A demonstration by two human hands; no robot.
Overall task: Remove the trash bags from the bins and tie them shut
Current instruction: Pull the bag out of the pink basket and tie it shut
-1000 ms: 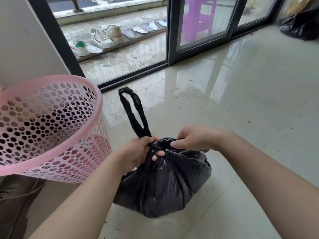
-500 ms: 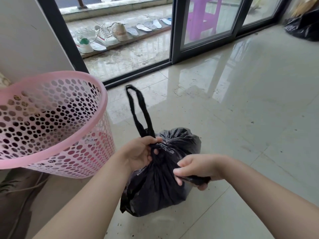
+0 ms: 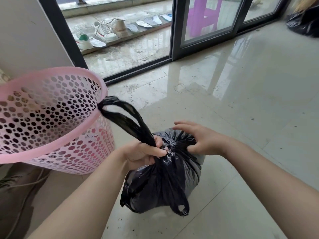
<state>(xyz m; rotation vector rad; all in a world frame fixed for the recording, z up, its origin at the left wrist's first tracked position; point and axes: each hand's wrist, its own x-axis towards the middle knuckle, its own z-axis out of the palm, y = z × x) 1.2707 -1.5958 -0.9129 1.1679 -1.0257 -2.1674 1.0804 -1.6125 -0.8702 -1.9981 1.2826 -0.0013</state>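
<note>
1. Head view: a full black trash bag [image 3: 162,180] is seen standing on the glossy tiled floor [image 3: 241,104], just to the right of a pink perforated bin [image 3: 51,118] that is tilted toward the camera.
2. The gathered neck of the bag is gripped by the left hand [image 3: 143,152], its fingers curled tightly round the bunched plastic.
3. One handle loop [image 3: 120,114] is drawn up and to the left from that grip, and its far end is seen touching the rim of the bin.
4. The right hand [image 3: 198,140] is held spread over the top of the bag, fingers apart and only slightly bent; nothing is clasped by it, though the thumb is laid against the plastic.
5. A second handle loop [image 3: 181,208] is left hanging loose down the front of the bag, near the floor.
6. Behind, a dark-framed sliding door [image 3: 176,31] is seen, with sneakers [image 3: 107,31] and insoles [image 3: 146,23] lined up outside and a purple stool [image 3: 203,16] behind the glass.
7. Another black bag [image 3: 305,25] is seen at the far right edge.
</note>
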